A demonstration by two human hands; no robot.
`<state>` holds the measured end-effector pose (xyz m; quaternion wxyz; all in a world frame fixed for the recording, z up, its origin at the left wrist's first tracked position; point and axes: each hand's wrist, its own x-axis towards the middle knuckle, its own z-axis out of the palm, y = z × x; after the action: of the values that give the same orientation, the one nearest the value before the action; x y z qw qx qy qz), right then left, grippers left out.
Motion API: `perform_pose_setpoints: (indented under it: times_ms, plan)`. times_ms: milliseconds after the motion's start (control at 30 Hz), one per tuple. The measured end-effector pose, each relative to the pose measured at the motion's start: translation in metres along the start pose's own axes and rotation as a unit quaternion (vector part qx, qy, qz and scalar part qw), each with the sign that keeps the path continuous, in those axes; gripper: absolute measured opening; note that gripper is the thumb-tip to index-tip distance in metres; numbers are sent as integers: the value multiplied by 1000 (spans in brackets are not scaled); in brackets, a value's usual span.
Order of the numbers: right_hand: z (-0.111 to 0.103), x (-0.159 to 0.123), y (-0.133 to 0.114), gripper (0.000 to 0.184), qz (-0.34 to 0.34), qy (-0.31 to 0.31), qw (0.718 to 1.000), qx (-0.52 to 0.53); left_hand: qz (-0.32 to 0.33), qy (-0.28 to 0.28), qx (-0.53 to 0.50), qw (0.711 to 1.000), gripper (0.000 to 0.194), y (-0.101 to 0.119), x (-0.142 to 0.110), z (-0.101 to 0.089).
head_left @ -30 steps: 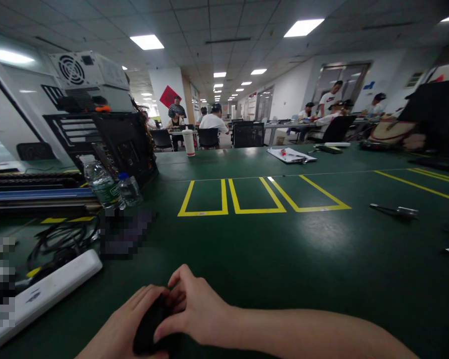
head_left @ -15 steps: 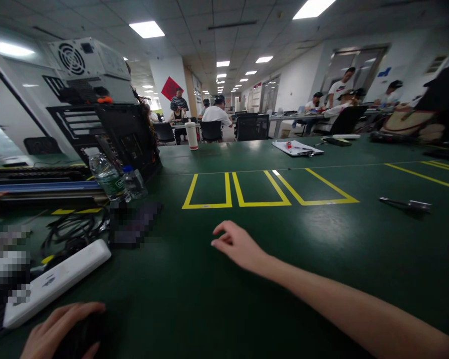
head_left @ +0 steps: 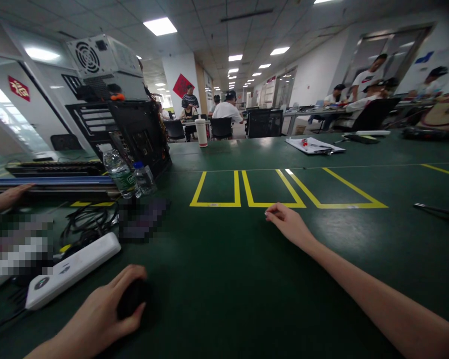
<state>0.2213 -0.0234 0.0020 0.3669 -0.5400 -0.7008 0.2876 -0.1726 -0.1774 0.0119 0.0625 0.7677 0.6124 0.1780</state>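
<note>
My left hand (head_left: pixel 108 304) is curled around a black, rounded computer mouse (head_left: pixel 131 298), low over the green table, right of the white power strip (head_left: pixel 73 271). My palm and fingers hide part of the mouse. My right hand (head_left: pixel 290 224) reaches out over the table, just in front of the middle yellow-taped box (head_left: pixel 273 204). Its fingers are loosely bent with a small gap between them, and I see nothing in them. At the far right lies a dark-handled tool with a thin shaft (head_left: pixel 434 209), apart from my right hand.
Another person's hand (head_left: pixel 7 198) rests by long bars (head_left: pixel 60 182) at left. Two bottles (head_left: pixel 120 174) stand before an open computer case (head_left: pixel 134 134). Black cables (head_left: pixel 86 219) lie behind the power strip. A white cup (head_left: pixel 201 132) and clipboard (head_left: pixel 314 145) are at the back.
My left hand has moved right and further onto the table with the mouse. My right hand has moved right and slightly forward. The view has shifted left.
</note>
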Motion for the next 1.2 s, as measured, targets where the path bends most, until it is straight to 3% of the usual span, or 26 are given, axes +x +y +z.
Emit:
perform_pose_setpoints:
  times_ms: [67,100,200,300,433,567,667,867,1033,1200]
  plan:
    - [10,-5,-14,19,-10,-54,998,23,63,-81,-22,995,31,34,49,11]
    - [14,-8,-21,20,-14,-72,997,36,89,-94,-27,991,33,50,74,19]
    - [25,-15,-35,27,-9,-120,987,102,171,-60,-21,983,38,96,142,46]
    - [28,-17,-38,29,12,-127,973,191,248,-38,-26,968,41,132,176,70]
    - [26,-16,-33,37,58,-137,954,261,284,-22,-12,958,50,148,180,84]
    - [26,-19,-33,45,58,-146,942,296,310,-5,-23,950,64,137,171,85]
    - [28,-26,-37,46,33,-137,950,279,310,-4,-76,948,77,129,167,82]
    - [30,-36,-45,42,-1,-116,968,222,371,-9,-13,928,67,122,169,79]
    - [34,-36,-44,34,-18,-122,969,215,358,16,49,932,71,122,169,79]
    - [36,-36,-40,30,-10,-137,963,233,353,-24,14,935,64,126,170,76]
